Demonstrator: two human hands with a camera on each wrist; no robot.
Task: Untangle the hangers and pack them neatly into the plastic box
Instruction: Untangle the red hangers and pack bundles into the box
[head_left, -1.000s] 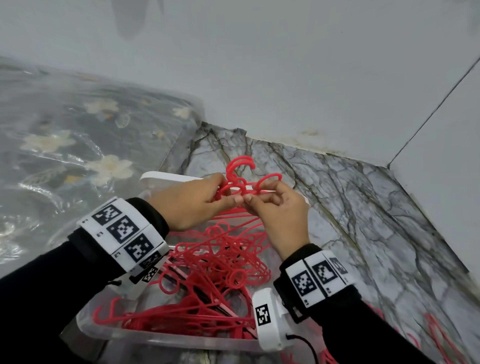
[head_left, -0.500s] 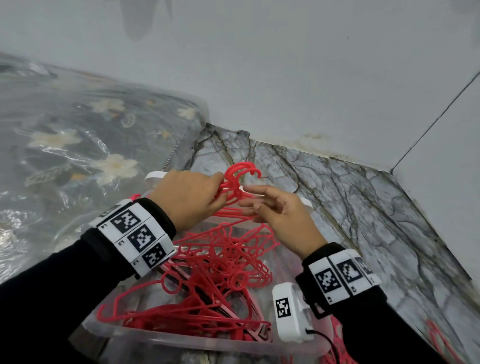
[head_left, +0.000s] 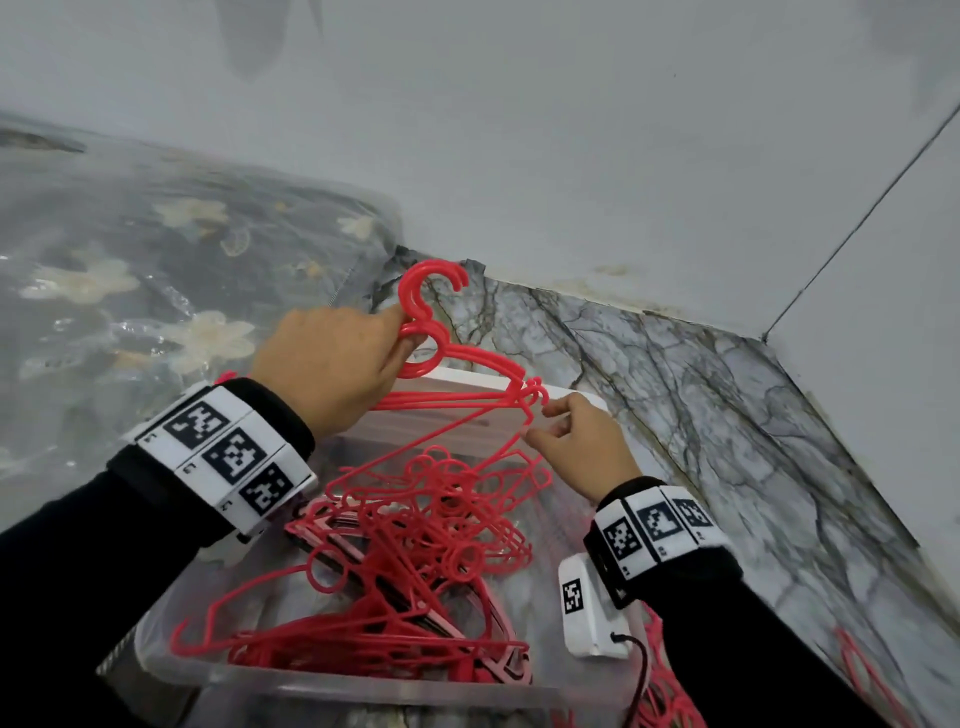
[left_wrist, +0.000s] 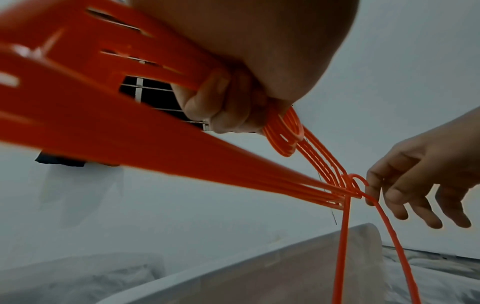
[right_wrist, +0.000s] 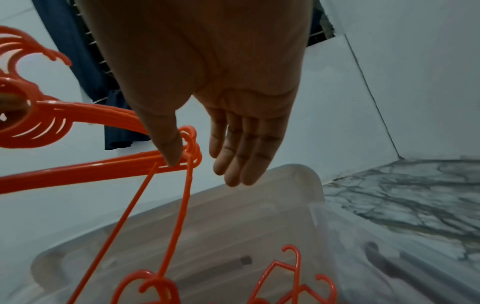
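A clear, round-cornered plastic box (head_left: 332, 686) holds a loose tangle of thin red plastic hangers (head_left: 415, 545). Above it the left hand (head_left: 332, 364) has its grip curled round a stacked bunch of hangers (head_left: 467, 384) near their hooks. The right hand (head_left: 582, 447), fingers relaxed, touches the bunch's far tips. Beyond lies veined marble floor (head_left: 701, 415).

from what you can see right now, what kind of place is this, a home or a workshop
Probably a home, in a corner of a room. A marble-patterned floor meets plain white walls; a flower-print bedding piece in clear plastic wrap lies beside the plastic box of red hangers.
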